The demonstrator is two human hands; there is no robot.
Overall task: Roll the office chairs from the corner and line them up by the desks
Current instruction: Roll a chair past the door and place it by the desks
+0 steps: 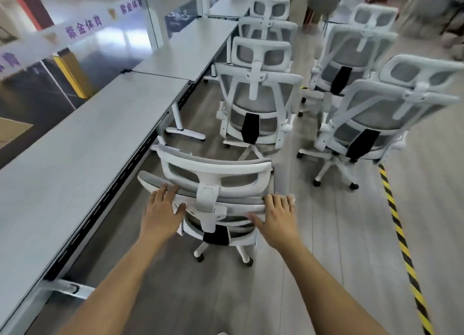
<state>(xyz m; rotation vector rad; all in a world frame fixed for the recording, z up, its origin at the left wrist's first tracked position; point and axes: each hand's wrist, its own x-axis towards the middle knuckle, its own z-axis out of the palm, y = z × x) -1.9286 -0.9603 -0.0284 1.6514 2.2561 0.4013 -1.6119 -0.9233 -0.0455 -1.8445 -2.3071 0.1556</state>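
Bare forearms (118,279) reach up from the bottom edge toward 12 o'clock. Left hand (160,209) and right hand (278,219) both grip the top rim of the backrest of the nearest chair (216,168). Their fingers hook over the rim and their thumbs splay on its rear face, one hand toward each end of the rim. This white-framed, grey-mesh chair stands directly ahead of the hands at 12 o'clock, its back to the person and its castors on the wood-look floor (276,297). Its left side is close beside the edge of the long grey desks (100,123), which run from 8 o'clock up toward 12 o'clock. Further on at 12 o'clock a second chair (258,93) stands in the same line by the desks, with more behind it. At 2 o'clock another chair (376,113) stands apart from the desks, one more behind it. Yellow-and-black tape (401,241) runs along the floor from 3 to 5 o'clock.
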